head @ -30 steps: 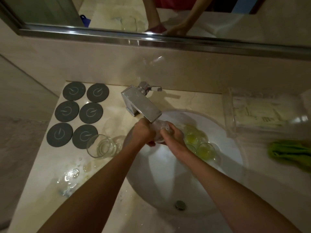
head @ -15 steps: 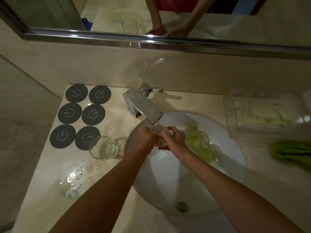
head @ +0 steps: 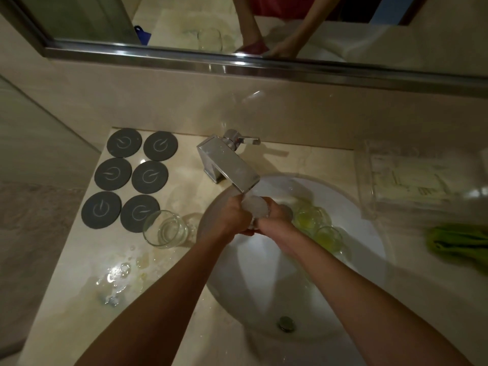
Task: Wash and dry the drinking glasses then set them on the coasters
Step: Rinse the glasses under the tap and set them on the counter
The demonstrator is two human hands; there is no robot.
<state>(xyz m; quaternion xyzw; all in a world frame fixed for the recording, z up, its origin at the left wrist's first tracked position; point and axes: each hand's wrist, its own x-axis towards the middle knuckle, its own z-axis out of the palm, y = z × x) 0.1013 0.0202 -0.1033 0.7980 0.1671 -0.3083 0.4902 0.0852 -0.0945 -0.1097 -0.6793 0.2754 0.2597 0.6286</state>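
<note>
A drinking glass is held under the faucet by both hands above the white sink.

The glass is gripped between the left hand and the right hand, the fingers of each grip being curled round it just below the spout, with white water running over it. Two glasses with yellowish liquid are seen in the basin, just beside the right hand. A clear empty glass stands upright on the marble desk, near the left wrist and touching or overlapping the nearest of six dark round coasters, which are laid in two columns. Spilled water is pooled on the desk in front of that glass. A green cloth lies at the right, below a clear plastic tray.
</note>
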